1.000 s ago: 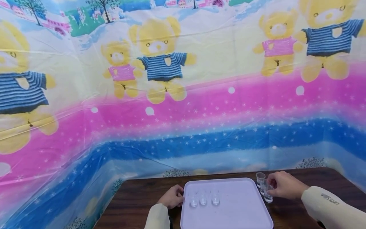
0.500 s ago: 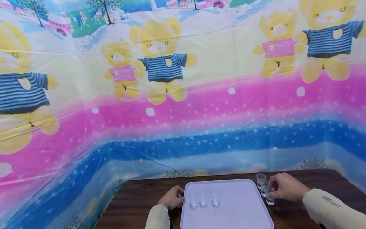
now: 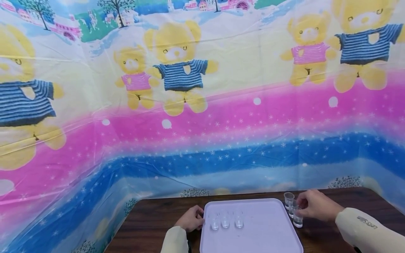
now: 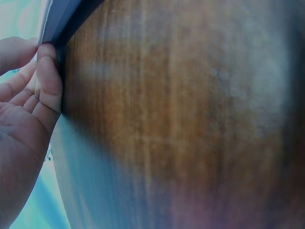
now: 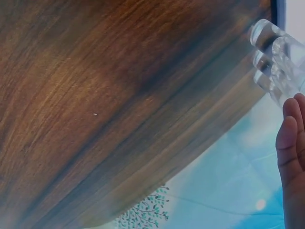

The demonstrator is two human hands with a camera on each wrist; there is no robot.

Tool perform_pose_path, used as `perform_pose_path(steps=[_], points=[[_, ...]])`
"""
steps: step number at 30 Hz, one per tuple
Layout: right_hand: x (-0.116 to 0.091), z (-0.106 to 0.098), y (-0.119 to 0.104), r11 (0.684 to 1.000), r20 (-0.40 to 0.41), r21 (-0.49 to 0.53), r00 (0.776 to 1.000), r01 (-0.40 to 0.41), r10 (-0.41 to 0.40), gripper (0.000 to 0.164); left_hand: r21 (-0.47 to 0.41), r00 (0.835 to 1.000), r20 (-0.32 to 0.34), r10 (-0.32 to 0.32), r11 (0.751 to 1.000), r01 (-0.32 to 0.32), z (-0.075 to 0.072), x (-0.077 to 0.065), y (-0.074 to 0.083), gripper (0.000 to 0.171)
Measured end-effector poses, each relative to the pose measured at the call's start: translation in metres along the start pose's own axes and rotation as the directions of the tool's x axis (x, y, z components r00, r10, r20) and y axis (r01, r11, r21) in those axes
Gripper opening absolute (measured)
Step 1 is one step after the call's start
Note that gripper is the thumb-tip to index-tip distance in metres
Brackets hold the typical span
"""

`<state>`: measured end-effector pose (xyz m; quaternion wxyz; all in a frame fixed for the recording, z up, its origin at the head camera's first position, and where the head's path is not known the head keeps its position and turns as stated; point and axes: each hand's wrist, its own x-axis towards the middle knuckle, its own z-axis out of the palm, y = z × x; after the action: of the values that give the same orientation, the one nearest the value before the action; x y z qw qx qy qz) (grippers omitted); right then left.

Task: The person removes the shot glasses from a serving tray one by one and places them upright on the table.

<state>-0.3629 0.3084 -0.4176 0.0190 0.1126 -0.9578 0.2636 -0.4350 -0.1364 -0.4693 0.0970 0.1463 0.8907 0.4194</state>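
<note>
My left hand pinches the left edge of a pale lilac tray; in the left wrist view the thumb and fingers meet at its rim. To the right of the tray, three small clear shot glasses stand in a line on the wooden table. The nearest shot glass is between the thumb and fingers of my right hand, which grips it near the top. Behind it stand a middle glass and a far glass. In the right wrist view, the glasses overlap beside my fingertips.
Three more clear glasses, among them a right-hand one, stand in a row on the tray's left half. Dark wooden table surrounds the tray. A curtain printed with bears hangs close behind the table's far edge.
The nearest shot glass shifted slightly right, away from the middle one, then a little back left, with my right hand. My left hand and the tray have stayed put.
</note>
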Motion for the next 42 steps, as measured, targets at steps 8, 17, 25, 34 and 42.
perform_pose_path(steps=[8,17,25,34,42], points=[[0.005,0.002,-0.006,0.998,0.013,0.0,0.998,0.069,-0.069,0.022,0.008,1.0,-0.006,-0.008,1.0,0.008,0.0,0.0,0.001,0.021],[0.013,0.01,-0.018,0.991,0.004,-0.036,0.991,0.13,-0.13,0.02,0.025,1.0,-0.009,-0.023,0.999,0.023,0.001,0.001,0.001,0.022],[0.025,0.024,-0.035,0.995,0.012,-0.012,0.995,0.099,-0.098,0.024,0.02,1.0,-0.008,-0.008,1.0,0.008,0.0,-0.001,0.001,0.021],[0.032,0.041,-0.058,0.987,0.024,0.012,0.986,0.162,-0.163,0.026,0.006,1.0,-0.006,0.005,1.0,-0.005,0.001,-0.002,0.002,0.022],[0.039,0.053,-0.078,0.982,0.025,0.033,0.982,0.187,-0.188,0.029,0.006,1.0,-0.008,0.017,1.0,-0.017,0.001,-0.002,0.002,0.021]])
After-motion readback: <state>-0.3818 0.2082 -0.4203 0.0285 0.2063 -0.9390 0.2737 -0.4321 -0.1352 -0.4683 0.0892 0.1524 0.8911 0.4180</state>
